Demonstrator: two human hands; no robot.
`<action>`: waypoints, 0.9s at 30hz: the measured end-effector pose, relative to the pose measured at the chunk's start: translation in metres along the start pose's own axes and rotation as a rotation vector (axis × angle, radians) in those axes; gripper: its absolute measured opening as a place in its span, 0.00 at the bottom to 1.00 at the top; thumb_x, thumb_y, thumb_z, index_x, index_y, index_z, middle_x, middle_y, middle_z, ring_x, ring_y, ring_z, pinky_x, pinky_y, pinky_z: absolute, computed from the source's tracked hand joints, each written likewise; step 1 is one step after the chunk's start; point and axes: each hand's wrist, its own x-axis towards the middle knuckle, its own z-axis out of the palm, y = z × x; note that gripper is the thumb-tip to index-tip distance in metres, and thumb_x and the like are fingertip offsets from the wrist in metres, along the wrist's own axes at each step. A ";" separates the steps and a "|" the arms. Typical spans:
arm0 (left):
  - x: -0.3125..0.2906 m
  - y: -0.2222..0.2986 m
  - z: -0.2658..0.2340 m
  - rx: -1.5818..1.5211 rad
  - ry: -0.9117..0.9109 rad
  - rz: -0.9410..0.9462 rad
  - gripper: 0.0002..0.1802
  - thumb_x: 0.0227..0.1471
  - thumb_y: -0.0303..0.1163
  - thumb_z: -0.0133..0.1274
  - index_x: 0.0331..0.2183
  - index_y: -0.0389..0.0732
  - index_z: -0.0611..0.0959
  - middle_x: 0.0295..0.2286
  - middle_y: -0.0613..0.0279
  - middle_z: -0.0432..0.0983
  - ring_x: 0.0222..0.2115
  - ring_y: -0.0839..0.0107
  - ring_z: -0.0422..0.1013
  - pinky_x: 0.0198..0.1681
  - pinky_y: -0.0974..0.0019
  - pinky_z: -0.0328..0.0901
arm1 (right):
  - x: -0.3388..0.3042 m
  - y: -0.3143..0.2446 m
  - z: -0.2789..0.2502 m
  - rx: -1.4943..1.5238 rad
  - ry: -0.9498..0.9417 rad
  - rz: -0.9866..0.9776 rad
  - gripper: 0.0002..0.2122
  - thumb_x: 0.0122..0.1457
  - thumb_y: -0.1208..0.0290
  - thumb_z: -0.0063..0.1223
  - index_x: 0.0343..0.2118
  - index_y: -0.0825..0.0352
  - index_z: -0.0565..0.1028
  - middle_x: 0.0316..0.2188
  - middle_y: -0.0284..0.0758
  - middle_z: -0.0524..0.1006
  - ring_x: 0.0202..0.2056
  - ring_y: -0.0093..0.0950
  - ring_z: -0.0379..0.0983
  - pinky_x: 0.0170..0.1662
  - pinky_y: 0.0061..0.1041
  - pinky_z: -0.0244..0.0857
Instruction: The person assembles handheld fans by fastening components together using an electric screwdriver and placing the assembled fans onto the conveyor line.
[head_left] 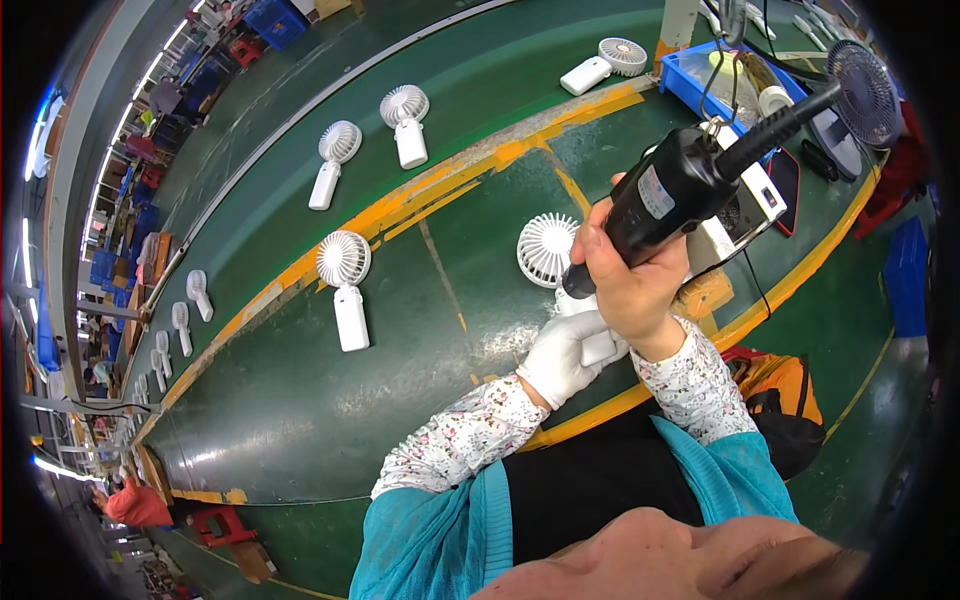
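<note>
A black electric screwdriver (668, 190) is gripped in my bare right hand (635, 275), its tip pointing down at a white handheld fan (547, 248). My left hand (565, 360), in a white glove, is closed around that fan's handle. The fan's round slatted head shows to the left of the screwdriver. My right hand and the tool hide the spot where the tip meets the fan, so contact cannot be made out. To the left, a second white handheld fan (344, 290) lies on the green worktable (420, 400).
Beyond the table's yellow-taped edge, several more white fans, one of them here (404, 125), lie on a green belt (260, 180). At right are a blue tray (690, 75), a dark desk fan (864, 95), a phone (786, 195) and a white box with cables. A person (138, 503) sits far left.
</note>
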 end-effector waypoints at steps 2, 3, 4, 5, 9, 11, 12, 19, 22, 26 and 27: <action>0.001 -0.001 -0.004 0.001 -0.013 0.003 0.12 0.50 0.23 0.48 0.40 0.34 0.72 0.35 0.58 0.73 0.35 0.66 0.73 0.38 0.63 0.69 | -0.002 0.000 0.004 0.042 -0.002 0.022 0.21 0.52 0.86 0.46 0.50 0.72 0.57 0.29 0.36 0.69 0.25 0.23 0.69 0.31 0.22 0.65; 0.001 -0.002 -0.008 0.000 -0.010 0.006 0.12 0.50 0.23 0.48 0.40 0.34 0.72 0.35 0.58 0.73 0.35 0.66 0.73 0.38 0.63 0.69 | -0.003 0.003 0.005 0.049 0.000 0.030 0.21 0.52 0.86 0.46 0.50 0.72 0.57 0.29 0.36 0.69 0.25 0.23 0.69 0.31 0.22 0.65; 0.003 -0.003 -0.011 0.028 -0.045 0.008 0.15 0.51 0.24 0.48 0.42 0.33 0.71 0.37 0.55 0.72 0.38 0.62 0.71 0.42 0.60 0.68 | -0.006 0.006 0.005 0.050 0.007 0.037 0.21 0.52 0.86 0.46 0.50 0.72 0.57 0.29 0.36 0.70 0.25 0.23 0.69 0.31 0.22 0.65; 0.004 -0.004 -0.014 0.056 -0.080 0.009 0.17 0.51 0.26 0.48 0.44 0.32 0.69 0.40 0.52 0.71 0.41 0.59 0.70 0.46 0.57 0.66 | -0.009 0.010 0.005 0.019 0.022 0.026 0.22 0.52 0.86 0.47 0.51 0.72 0.56 0.31 0.37 0.70 0.26 0.22 0.69 0.31 0.21 0.65; 0.003 -0.006 -0.026 0.036 -0.096 0.015 0.16 0.51 0.25 0.47 0.43 0.32 0.69 0.39 0.53 0.71 0.41 0.59 0.70 0.46 0.57 0.66 | -0.012 0.016 0.015 -0.019 0.068 0.124 0.07 0.51 0.83 0.52 0.32 0.71 0.68 0.22 0.30 0.70 0.22 0.17 0.68 0.26 0.16 0.63; 0.002 -0.004 -0.027 0.085 -0.102 0.025 0.15 0.51 0.24 0.47 0.43 0.32 0.70 0.39 0.52 0.71 0.40 0.59 0.71 0.46 0.57 0.66 | -0.014 0.021 0.013 -0.029 0.064 0.144 0.12 0.49 0.80 0.56 0.35 0.71 0.67 0.22 0.29 0.71 0.22 0.16 0.67 0.27 0.16 0.63; 0.000 -0.003 -0.025 0.092 -0.101 0.033 0.15 0.51 0.24 0.47 0.43 0.32 0.70 0.39 0.52 0.71 0.40 0.59 0.71 0.46 0.57 0.66 | -0.015 0.023 0.013 -0.046 0.059 0.171 0.17 0.47 0.78 0.60 0.38 0.70 0.66 0.22 0.28 0.72 0.23 0.15 0.67 0.28 0.15 0.63; -0.001 0.008 -0.018 -0.044 -0.152 -0.134 0.07 0.47 0.21 0.50 0.33 0.35 0.72 0.27 0.61 0.71 0.24 0.70 0.70 0.27 0.67 0.67 | -0.005 0.012 0.005 0.165 -0.035 0.149 0.21 0.49 0.84 0.49 0.48 0.72 0.60 0.26 0.35 0.71 0.23 0.21 0.68 0.28 0.20 0.65; 0.000 0.059 -0.013 0.241 0.074 -0.182 0.07 0.46 0.22 0.51 0.32 0.38 0.73 0.26 0.63 0.70 0.23 0.72 0.68 0.25 0.70 0.64 | 0.006 -0.003 0.000 0.095 0.067 0.079 0.22 0.49 0.86 0.45 0.50 0.74 0.59 0.24 0.36 0.70 0.22 0.23 0.68 0.28 0.23 0.65; 0.058 0.153 0.002 0.665 -0.038 0.527 0.12 0.46 0.32 0.53 0.36 0.42 0.74 0.30 0.62 0.70 0.28 0.71 0.68 0.31 0.69 0.65 | 0.009 -0.008 -0.005 0.114 0.092 0.019 0.22 0.50 0.85 0.47 0.50 0.74 0.59 0.24 0.35 0.70 0.22 0.23 0.68 0.29 0.23 0.65; 0.074 0.181 0.005 1.012 0.103 0.780 0.16 0.45 0.35 0.53 0.39 0.44 0.74 0.34 0.58 0.69 0.34 0.67 0.67 0.37 0.65 0.65 | 0.006 -0.006 -0.003 0.098 0.046 0.085 0.22 0.50 0.85 0.48 0.50 0.74 0.59 0.25 0.35 0.71 0.22 0.23 0.68 0.28 0.23 0.65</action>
